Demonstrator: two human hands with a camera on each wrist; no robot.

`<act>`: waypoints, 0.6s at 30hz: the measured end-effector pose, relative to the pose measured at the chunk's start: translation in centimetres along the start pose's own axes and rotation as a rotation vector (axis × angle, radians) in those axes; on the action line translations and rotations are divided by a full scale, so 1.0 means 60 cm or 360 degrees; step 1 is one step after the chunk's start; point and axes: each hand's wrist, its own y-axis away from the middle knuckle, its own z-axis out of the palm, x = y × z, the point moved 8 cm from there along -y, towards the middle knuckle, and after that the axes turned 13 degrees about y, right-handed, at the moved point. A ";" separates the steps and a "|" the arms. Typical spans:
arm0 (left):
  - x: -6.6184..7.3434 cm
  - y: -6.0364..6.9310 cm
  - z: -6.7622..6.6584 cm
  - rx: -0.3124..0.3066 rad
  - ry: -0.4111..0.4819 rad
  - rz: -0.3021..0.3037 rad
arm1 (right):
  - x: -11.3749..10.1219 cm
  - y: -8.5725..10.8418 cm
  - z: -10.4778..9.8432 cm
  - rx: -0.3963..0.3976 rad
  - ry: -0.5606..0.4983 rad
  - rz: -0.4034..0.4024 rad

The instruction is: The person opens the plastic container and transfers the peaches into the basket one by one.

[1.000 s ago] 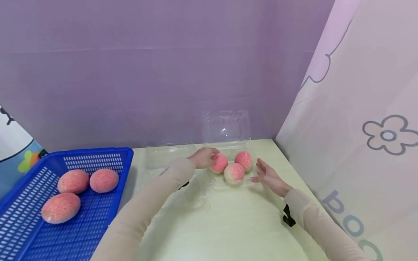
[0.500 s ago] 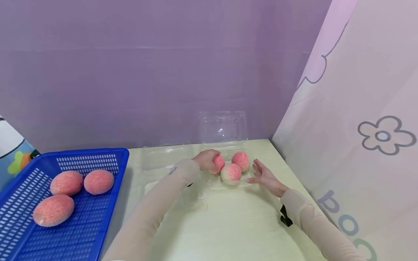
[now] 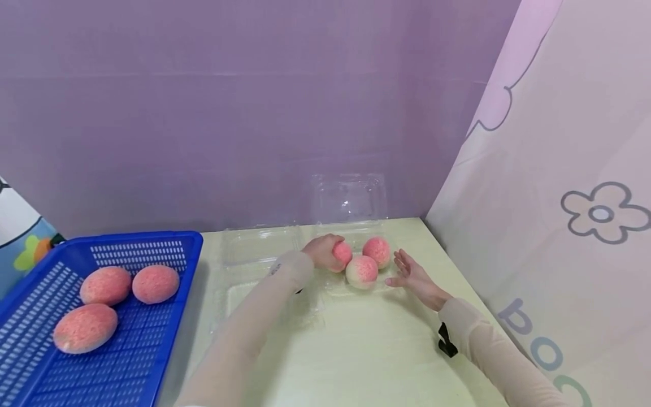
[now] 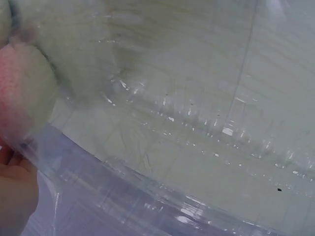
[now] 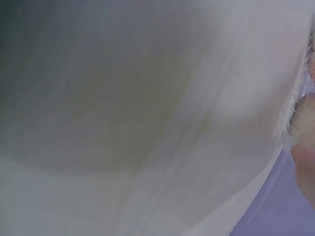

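On my feed the left hand (image 3: 321, 250) has its fingers clamped round the leftmost pink ball (image 3: 344, 252), which sits in an open clear box (image 3: 335, 285) towards the worktop's far right corner. The right hand (image 3: 417, 280) holds nothing, fingers and thumb apart, just beside the box.

What worries me is crowding. A sideways push on the held ball could nudge the front ball (image 3: 362, 272) over the low near rim, or shove the right ball (image 3: 377, 251) along. The box looks light (thin plastic, I judge), so a knock from either hand could slide it or bring down the raised lid (image 3: 351, 198) at the worktop's far edge. The left sleeve (image 3: 292, 271) could also drag the clear container (image 3: 261, 246) it reaches past.

Only my head view shows the three balls together and the blue basket (image 3: 147, 233) at the worktop's left. The left wrist view gives me ridged plastic edges that the head view barely resolves; the right wrist view puts the thumb (image 5: 306, 172) close to a ridged clear wall (image 5: 291, 101), though I cannot tell whether they touch.
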 end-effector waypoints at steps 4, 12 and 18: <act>-0.005 -0.003 0.005 0.0008 -0.0112 -0.0007 | 0.000 0.004 0.005 -0.0014 0.0007 -0.0004; 0.002 -0.007 0.015 0.0055 -0.0333 0.0165 | -0.002 0.003 0.008 -0.0013 -0.0034 -0.0001; 0.003 -0.017 0.021 0.0082 -0.0328 0.0206 | -0.002 0.004 0.004 0.0002 -0.0028 0.0012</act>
